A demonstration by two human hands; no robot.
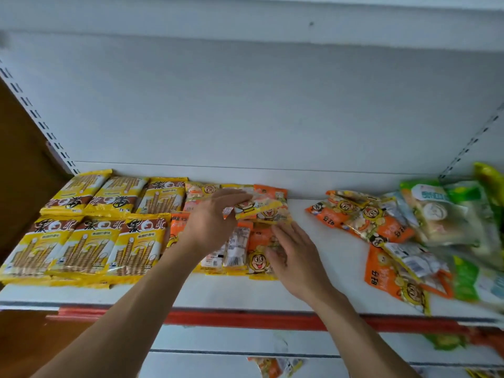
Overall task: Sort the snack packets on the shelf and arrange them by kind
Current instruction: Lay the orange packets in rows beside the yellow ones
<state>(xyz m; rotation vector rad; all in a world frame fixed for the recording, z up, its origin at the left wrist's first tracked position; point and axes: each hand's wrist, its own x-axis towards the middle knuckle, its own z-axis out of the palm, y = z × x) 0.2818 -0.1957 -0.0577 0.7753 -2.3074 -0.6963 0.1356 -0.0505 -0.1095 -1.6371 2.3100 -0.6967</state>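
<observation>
Yellow wafer-roll packets (90, 222) lie in two neat rows at the shelf's left. Beside them sit orange cartoon-face snack packets (259, 257), laid flat in the middle. My left hand (211, 222) pinches one orange-and-yellow packet (259, 210) by its left edge, lifted a little above that group. My right hand (294, 257) rests with relaxed fingers on the front orange packets, just under the lifted one. A loose heap of orange packets (362, 216) and green-and-white packets (436, 211) lies at the right.
The white shelf board (321, 268) has a red price strip (245, 319) along its front edge. A white back panel rises behind. More packets show on the lower shelf (275, 365). A yellow-green bag (491, 181) stands at the far right.
</observation>
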